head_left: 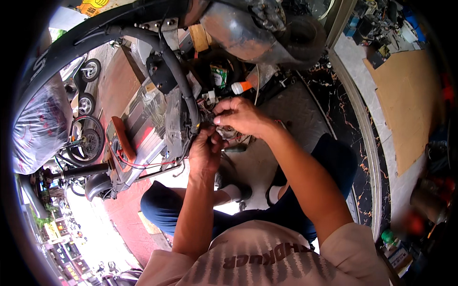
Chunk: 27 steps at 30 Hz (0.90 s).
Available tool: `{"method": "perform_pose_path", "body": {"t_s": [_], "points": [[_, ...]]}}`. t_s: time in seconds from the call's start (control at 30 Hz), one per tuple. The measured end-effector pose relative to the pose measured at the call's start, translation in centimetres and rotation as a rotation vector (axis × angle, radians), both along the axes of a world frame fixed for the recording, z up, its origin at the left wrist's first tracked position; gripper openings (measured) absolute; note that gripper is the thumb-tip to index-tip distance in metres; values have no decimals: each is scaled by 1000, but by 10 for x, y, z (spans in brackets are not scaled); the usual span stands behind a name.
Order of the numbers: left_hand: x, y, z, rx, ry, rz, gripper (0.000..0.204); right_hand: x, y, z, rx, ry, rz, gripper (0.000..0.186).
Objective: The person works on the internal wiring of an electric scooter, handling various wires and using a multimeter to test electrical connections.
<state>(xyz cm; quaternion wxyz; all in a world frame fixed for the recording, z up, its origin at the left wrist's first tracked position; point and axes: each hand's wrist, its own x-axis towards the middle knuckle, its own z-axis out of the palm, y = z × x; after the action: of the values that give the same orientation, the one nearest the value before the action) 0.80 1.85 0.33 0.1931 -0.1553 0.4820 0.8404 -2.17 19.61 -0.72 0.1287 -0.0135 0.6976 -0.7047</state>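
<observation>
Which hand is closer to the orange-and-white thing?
The right hand, just below the orange-and-white thing; the left hand is lower, farther away.

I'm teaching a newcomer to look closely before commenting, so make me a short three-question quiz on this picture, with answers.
1. Which is nearer the orange-and-white item: the left hand or the right hand?
2. True or false: the large brown cardboard sheet is on the right side of the picture.
3. How many of the person's hands are at the wiring?
A) none
B) one
C) two

Key:
1. The right hand; it is just below that item in the picture.
2. True.
3. C; both are there, though what the fingers grip is too small to tell.
</observation>
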Motion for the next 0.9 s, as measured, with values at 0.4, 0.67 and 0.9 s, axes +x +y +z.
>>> {"method": "perform_pose_path", "body": {"t_s": [0.4, 0.67, 0.9], "points": [[6, 6, -2, -141, 22, 36, 12, 0, 7, 15, 161, 58, 20, 31], [6, 5, -3, -165, -9, 45, 10, -1, 7, 14, 193, 107, 18, 32], [8, 6, 0, -150, 8, 14, 11, 0, 7, 9, 192, 110, 8, 34]]}}
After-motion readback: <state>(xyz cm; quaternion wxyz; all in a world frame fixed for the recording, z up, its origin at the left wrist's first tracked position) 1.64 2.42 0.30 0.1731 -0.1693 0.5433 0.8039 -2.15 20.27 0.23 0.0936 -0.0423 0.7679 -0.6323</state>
